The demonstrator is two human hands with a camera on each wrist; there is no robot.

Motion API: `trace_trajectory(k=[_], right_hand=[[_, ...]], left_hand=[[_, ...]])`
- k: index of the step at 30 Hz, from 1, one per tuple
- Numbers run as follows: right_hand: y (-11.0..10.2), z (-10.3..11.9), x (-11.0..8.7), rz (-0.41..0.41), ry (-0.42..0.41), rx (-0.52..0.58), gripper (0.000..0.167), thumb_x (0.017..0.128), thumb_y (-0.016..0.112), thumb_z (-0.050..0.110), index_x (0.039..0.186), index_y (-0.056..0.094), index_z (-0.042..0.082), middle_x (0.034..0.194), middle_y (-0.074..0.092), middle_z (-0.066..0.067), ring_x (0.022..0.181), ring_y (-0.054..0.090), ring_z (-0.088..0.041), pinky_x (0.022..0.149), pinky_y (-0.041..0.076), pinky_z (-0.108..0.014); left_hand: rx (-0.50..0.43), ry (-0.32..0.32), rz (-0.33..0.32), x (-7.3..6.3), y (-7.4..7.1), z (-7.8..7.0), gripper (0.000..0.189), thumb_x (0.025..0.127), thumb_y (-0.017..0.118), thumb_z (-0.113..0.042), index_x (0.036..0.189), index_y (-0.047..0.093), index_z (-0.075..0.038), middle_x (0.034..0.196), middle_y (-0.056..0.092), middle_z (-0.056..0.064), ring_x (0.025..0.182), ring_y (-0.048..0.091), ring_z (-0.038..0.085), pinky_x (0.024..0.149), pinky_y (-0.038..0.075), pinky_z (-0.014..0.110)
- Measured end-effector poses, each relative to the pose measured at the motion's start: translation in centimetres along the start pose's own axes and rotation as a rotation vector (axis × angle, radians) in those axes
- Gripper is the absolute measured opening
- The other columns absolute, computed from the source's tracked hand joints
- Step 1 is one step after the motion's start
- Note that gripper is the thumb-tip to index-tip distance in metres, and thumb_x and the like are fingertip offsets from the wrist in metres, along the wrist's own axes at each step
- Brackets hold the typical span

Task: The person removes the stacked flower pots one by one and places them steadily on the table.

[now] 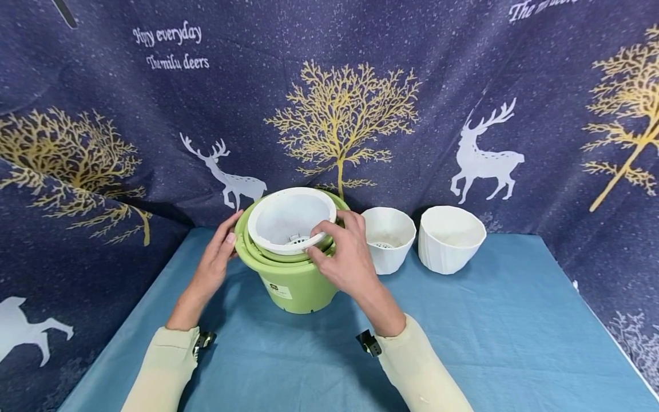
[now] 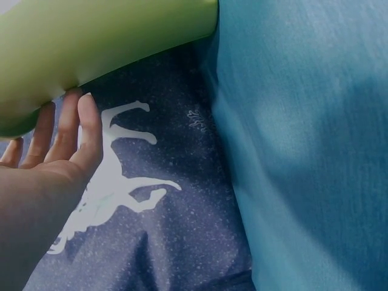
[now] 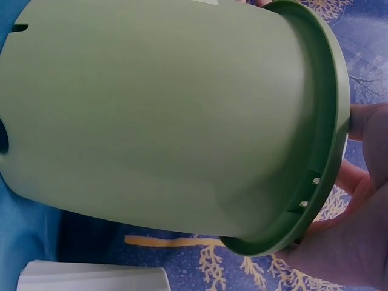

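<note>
A large green flowerpot [image 1: 304, 292] stands upright on the table, with a white label on its front. Smaller green pots are nested inside it, their rims showing as rings. On top sits a round white flowerpot [image 1: 275, 220], slightly tilted, drainage slots in its bottom. My right hand [image 1: 347, 252] pinches the white pot's near right rim between thumb and fingers. Along the left side of the green pot lies my left hand [image 1: 211, 263], its fingertips touching the wall under the rim, as the left wrist view shows.
Two white faceted pots stand to the right: a nearer one [image 1: 391, 260] with holes in its bottom, and a farther one [image 1: 450, 257]. A blue cloth [image 1: 494, 343] covers the table. Behind hangs a dark blue curtain [image 1: 329, 34] printed with deer and trees.
</note>
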State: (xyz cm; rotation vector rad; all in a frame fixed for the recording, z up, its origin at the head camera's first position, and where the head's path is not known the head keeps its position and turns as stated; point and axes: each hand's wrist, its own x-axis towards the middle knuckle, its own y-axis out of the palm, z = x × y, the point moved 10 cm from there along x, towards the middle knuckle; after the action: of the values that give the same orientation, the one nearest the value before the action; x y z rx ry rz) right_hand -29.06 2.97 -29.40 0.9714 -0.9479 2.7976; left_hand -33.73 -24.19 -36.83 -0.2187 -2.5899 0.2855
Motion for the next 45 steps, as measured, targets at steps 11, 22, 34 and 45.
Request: trace_trajectory(k=[11,22,34,45], right_hand=[[0.0,0.2,0.1,-0.018,-0.056,-0.028,0.012,0.086,0.084,0.018,0.095,0.077,0.016,0.142,0.057,-0.022,0.131,0.049,-0.041,0.108,0.041,-0.060],[-0.2,0.2,0.3,-0.025,-0.073,-0.023,0.014,0.087,0.086,0.018,0.098,0.077,0.018,0.138,0.059,-0.019,0.126,0.055,-0.032,0.104,0.047,-0.053],[-0.6,0.1,0.4,-0.024,-0.056,0.105,0.015,0.089,0.085,0.013,0.101,0.076,0.016,0.141,0.053,-0.017,0.124,0.056,-0.027,0.104,0.050,-0.050],[-1.0,0.7,0.5,-0.053,-0.093,0.141,0.015,0.088,0.084,0.010,0.098,0.075,0.015,0.143,0.052,-0.019,0.129,0.054,-0.027,0.107,0.048,-0.048]], left_hand=[[0.014,-0.001,-0.001,0.0,0.0,-0.1,0.051,0.118,0.031,-0.021,0.168,0.031,-0.011,0.160,0.044,0.003,0.128,0.056,0.007,0.092,0.052,0.018],[0.017,-0.006,0.013,0.0,0.0,0.0,0.051,0.119,0.030,-0.022,0.169,0.029,-0.012,0.166,0.037,0.012,0.135,0.052,0.007,0.095,0.051,0.018],[-0.007,-0.003,0.019,0.2,0.2,-0.1,0.052,0.118,0.030,-0.021,0.169,0.028,-0.008,0.167,0.036,0.012,0.133,0.053,0.007,0.095,0.051,0.018],[0.009,-0.013,0.006,0.1,0.0,-0.1,0.051,0.118,0.031,-0.023,0.169,0.030,-0.012,0.163,0.040,0.008,0.131,0.054,0.007,0.095,0.051,0.019]])
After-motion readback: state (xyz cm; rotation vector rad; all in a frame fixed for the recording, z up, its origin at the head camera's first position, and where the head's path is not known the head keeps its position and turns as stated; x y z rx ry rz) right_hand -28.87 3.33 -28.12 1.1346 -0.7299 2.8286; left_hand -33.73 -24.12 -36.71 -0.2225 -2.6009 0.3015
